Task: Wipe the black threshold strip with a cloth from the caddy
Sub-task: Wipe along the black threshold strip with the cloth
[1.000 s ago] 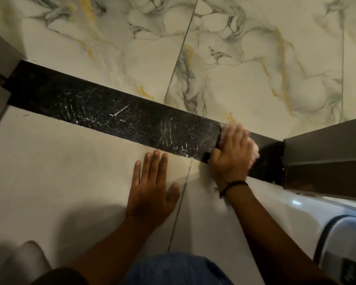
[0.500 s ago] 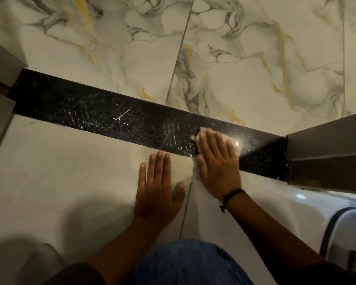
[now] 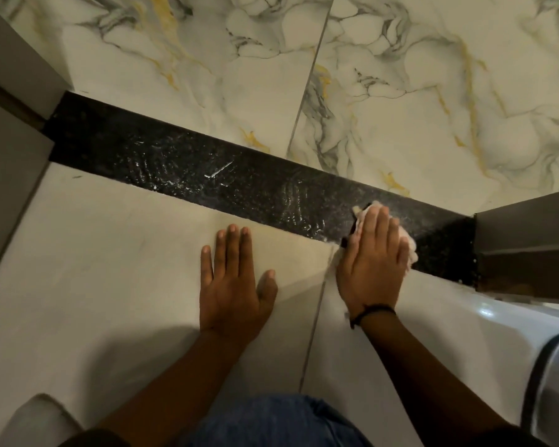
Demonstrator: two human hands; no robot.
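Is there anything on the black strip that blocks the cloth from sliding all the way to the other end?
Nothing visible blocks it. The cloth sits under the right hand, and the black strip leftward holds only white smudges.

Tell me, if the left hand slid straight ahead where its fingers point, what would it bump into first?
The left hand lies flat on the pale tile, fingers pointing up the picture. Sliding on, it would first reach the black threshold strip, probably its near edge.
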